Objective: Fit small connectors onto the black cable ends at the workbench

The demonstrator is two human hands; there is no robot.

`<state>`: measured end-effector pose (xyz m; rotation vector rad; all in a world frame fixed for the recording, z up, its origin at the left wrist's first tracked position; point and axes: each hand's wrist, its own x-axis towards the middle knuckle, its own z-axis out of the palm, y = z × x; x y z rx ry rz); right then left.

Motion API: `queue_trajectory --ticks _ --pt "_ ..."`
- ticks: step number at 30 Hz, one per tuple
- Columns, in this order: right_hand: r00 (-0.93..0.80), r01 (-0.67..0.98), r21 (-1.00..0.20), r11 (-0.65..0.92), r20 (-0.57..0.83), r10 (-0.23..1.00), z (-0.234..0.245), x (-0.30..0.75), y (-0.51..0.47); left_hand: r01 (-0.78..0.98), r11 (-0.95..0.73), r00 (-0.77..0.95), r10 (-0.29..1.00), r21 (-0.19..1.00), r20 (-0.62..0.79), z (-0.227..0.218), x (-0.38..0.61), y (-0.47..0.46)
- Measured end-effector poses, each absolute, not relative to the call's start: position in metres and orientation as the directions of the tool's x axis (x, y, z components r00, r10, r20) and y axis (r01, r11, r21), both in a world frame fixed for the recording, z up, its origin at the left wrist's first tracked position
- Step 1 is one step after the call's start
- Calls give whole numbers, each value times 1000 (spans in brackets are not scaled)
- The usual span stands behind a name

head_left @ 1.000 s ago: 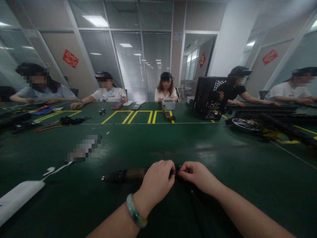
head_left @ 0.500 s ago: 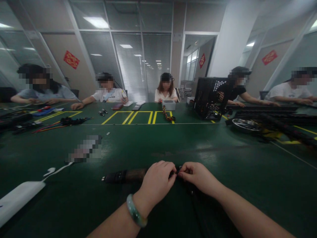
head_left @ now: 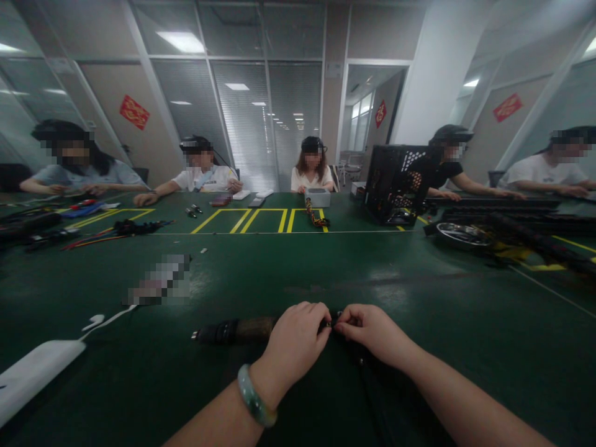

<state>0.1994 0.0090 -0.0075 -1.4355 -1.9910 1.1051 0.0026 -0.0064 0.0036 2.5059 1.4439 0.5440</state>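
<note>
Barely moved, left hand (head_left: 298, 340) curls over tool (head_left: 251, 329), right hand (head_left: 372, 331) pinched.

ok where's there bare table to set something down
Bare green tabletop lies between the hands and yellow tape outlines; another patch, between white cable and bangle. Crowded: far left around bundled wires, right around the computer case.

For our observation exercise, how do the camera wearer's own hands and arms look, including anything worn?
The left hand and right hand are ungloved; no sleeves show. A smooth, rounded bangle, mottled green with a yellowish patch, circles the left wrist.
</note>
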Motion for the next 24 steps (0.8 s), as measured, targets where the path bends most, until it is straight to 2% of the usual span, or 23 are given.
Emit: queue_trajectory --ticks 24 --pt "-353 564 -814 139 -85 932 -7 199 9 753 -558 493 830 348 263 1 0 -5"
